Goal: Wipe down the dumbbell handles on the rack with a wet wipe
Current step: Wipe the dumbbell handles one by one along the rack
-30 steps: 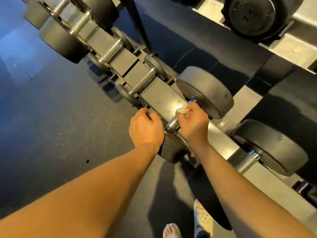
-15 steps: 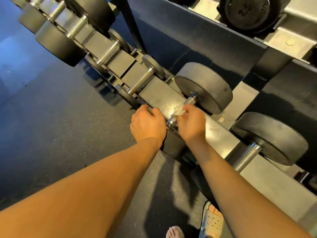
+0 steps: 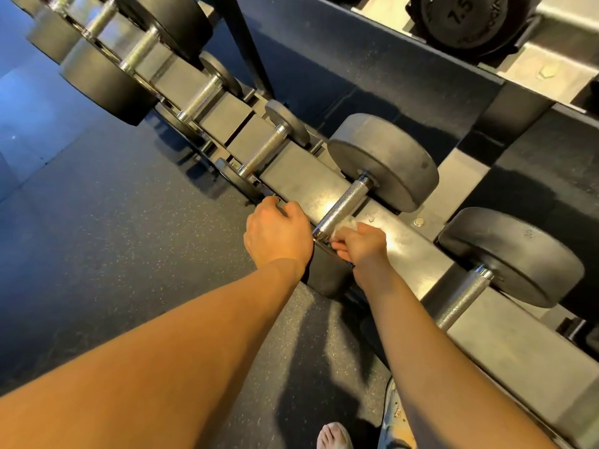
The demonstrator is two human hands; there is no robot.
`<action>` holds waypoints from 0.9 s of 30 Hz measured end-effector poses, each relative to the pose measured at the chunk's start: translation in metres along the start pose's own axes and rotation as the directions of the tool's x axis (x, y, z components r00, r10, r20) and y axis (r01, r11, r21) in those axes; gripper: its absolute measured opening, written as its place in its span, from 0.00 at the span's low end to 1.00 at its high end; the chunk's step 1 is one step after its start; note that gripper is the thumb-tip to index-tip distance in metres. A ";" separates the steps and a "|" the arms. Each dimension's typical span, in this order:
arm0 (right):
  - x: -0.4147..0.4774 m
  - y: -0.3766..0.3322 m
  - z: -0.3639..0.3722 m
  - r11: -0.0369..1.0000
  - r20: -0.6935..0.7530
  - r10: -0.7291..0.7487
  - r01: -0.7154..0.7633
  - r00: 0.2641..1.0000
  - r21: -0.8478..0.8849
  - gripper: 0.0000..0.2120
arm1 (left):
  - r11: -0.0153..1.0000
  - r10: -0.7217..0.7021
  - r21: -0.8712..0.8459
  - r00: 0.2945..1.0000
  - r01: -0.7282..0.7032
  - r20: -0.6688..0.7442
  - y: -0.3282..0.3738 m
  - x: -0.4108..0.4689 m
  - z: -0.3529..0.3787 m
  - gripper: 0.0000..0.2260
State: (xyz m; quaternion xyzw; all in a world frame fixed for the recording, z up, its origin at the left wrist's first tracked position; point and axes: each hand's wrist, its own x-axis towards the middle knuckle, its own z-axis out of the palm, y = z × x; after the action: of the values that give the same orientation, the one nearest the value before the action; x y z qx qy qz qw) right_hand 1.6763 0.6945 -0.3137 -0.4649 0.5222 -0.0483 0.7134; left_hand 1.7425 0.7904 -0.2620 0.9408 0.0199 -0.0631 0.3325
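Note:
A dumbbell with a knurled chrome handle (image 3: 343, 205) lies across the lower rail of the rack (image 3: 301, 186), its far head (image 3: 385, 160) grey and round. My right hand (image 3: 359, 247) pinches a small white wet wipe (image 3: 348, 225) against the near end of that handle. My left hand (image 3: 277, 234) is curled over the rail's front edge and the near head of the same dumbbell, just left of the handle. What its fingers grip is hidden beneath the hand.
More dumbbells line the rail: one to the right with a chrome handle (image 3: 463, 296), two small ones (image 3: 264, 153) to the left, bigger ones farther on. An upper shelf (image 3: 531, 69) carries a dumbbell marked 7.5 (image 3: 463, 14). Dark rubber floor (image 3: 113, 241) lies left; my feet show below.
My right hand has slid the wipe down the handle from its far end to its near end. The left hand has kept its place on the rail.

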 end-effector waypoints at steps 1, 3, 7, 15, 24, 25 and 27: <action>-0.001 0.001 -0.002 0.995 0.061 0.004 0.002 0.998 -0.097 0.11 | 1.000 -0.001 0.000 1.000 0.001 0.000 0.000 0.000 0.000 0.22; 0.002 -0.004 -0.008 0.977 0.098 0.028 -0.006 0.995 -0.213 0.07 | 1.000 0.000 -0.004 1.000 0.000 0.004 -0.001 0.000 -0.001 0.22; 0.015 -0.021 -0.014 0.962 0.002 0.168 -0.165 0.986 0.216 0.04 | 1.000 0.003 0.017 1.000 -0.002 -0.005 -0.001 -0.001 -0.001 0.30; 0.004 -0.005 0.002 0.909 0.097 -0.015 0.054 0.995 -0.414 0.03 | 1.000 -0.013 0.013 1.000 0.013 0.006 0.002 -0.004 -0.003 0.17; -0.006 -0.011 -0.008 0.990 -0.027 -0.113 0.114 0.993 0.080 0.07 | 1.000 -0.010 0.024 1.000 0.009 0.029 0.006 -0.006 -0.007 0.18; -0.006 -0.006 -0.004 0.992 -0.023 -0.130 0.130 0.991 -0.005 0.11 | 1.000 -0.013 0.027 0.999 0.013 0.029 0.007 -0.006 -0.008 0.19; -0.004 0.002 0.000 0.970 0.059 -0.175 0.183 0.983 -0.162 0.20 | 1.000 -0.009 0.030 1.000 0.009 0.022 0.007 -0.006 -0.008 0.22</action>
State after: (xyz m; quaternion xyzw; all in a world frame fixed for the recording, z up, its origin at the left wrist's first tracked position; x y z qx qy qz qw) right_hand 1.6732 0.6980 -0.3121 -0.5691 0.4644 -0.0581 0.6760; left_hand 1.7376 0.7904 -0.2507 0.9447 0.0195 -0.0753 0.3185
